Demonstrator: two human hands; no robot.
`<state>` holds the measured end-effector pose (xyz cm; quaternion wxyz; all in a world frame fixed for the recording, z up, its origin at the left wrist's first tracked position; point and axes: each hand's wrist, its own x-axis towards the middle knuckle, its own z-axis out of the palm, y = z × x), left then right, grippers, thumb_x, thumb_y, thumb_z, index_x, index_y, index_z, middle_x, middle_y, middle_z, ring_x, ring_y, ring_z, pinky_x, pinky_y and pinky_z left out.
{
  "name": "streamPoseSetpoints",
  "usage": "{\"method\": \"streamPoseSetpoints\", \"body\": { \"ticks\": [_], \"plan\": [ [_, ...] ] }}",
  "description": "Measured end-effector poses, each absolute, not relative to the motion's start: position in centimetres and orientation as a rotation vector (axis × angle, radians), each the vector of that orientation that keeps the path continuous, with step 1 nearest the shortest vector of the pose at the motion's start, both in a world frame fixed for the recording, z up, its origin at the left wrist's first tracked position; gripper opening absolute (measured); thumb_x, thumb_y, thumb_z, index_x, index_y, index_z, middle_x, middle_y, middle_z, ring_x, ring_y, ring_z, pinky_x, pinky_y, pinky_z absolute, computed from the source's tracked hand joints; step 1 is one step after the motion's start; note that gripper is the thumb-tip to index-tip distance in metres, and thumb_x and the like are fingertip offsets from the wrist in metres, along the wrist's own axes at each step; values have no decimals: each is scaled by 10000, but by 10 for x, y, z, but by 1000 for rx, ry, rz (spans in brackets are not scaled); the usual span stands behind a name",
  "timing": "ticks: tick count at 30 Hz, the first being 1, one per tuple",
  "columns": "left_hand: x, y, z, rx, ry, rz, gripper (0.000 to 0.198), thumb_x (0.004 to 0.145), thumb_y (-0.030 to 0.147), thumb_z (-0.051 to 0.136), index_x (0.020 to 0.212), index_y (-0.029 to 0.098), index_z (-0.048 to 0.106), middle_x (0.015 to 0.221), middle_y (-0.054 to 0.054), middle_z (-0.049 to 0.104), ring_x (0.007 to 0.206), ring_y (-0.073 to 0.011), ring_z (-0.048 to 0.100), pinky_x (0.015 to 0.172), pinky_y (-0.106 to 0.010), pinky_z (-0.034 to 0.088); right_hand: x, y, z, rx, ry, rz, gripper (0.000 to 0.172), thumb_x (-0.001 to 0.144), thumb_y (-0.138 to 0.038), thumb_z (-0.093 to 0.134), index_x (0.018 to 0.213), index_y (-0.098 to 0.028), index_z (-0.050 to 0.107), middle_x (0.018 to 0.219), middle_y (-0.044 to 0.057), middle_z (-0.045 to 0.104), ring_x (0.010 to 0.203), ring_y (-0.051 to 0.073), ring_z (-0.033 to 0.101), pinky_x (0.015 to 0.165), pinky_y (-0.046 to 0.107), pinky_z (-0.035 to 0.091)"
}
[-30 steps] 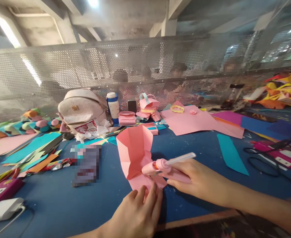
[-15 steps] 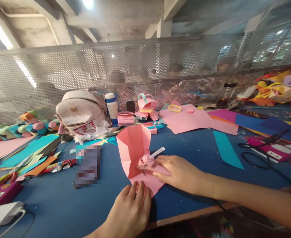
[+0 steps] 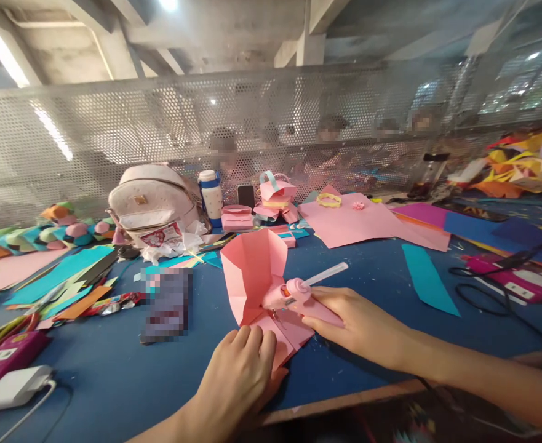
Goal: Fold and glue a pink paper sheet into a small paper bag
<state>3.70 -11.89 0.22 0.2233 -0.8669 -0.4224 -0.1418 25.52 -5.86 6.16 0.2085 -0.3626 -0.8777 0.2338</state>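
A folded piece of pink paper [image 3: 256, 264] stands partly upright on the blue table, with creased side panels and a flap lying toward me. My right hand [image 3: 344, 320] is wrapped around a pink glue gun [image 3: 293, 295], and a pale glue stick [image 3: 328, 273] pokes out of its back. The gun's nozzle points down and left at the inside of the paper, where its very tip is hard to make out. My left hand [image 3: 243, 369] is closed on the near edge of the pink paper; its thumb is under the flap.
Behind stand a white backpack [image 3: 155, 197], a bottle [image 3: 211, 200] and a small pink paper basket [image 3: 275, 191]. A blurred-out flat item [image 3: 167, 304] lies left of the paper. Power strips [image 3: 510, 280] with cords lie at both sides. A perforated metal screen [image 3: 160, 123] runs along the back.
My right hand has lifted the glue gun and drawn it right, so more of it and its glue stick shows. My left hand has curled more tightly at the paper's near edge.
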Motion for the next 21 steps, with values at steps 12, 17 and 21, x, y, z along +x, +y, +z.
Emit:
{"method": "streamPoseSetpoints", "body": {
  "ticks": [12,17,21],
  "plan": [
    [18,-121,3,-2199,-1815,-279,191,872,151,509,691,211,513,550,21,611,484,-185,610,476,-316,158,271,-70,52,-966,-2412,503,348,960,-347,479,1257,-275,646,1237,32,681,1105,235,654,991,349,498],
    [16,-136,-6,-2053,-2025,-405,295,946,205,418,663,217,500,539,19,613,499,-167,620,492,-290,188,256,-69,52,-888,-2479,573,388,960,-346,485,1329,-281,584,1291,32,650,1160,239,625,986,340,492],
    [14,-146,-13,-2028,-2047,-480,346,982,212,357,672,222,512,549,14,622,526,-171,632,504,-272,243,243,-68,47,-853,-2515,582,388,955,-317,489,1335,-318,571,1304,15,641,1180,227,611,994,338,480]
  ]
}}
